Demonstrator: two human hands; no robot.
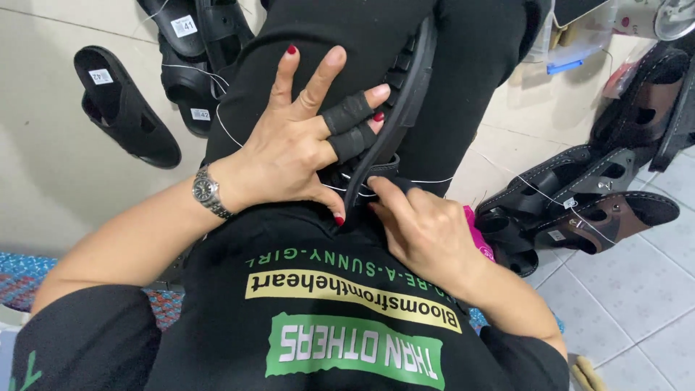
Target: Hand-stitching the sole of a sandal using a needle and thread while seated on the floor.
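A black sandal (405,87) lies on edge along my lap, sole toward the right. My left hand (297,137) presses on its upper side; two fingers are wrapped in black tape and the others spread over my black trousers. My right hand (420,224) pinches at the sandal's near end, where a white thread (427,180) runs across the strap.
Black sandals with small white tags (123,105) lie on the tiled floor at the upper left. More black and brown sandals (579,203) are piled at the right, with thread trailing over them. A patterned mat (22,271) shows at the left edge.
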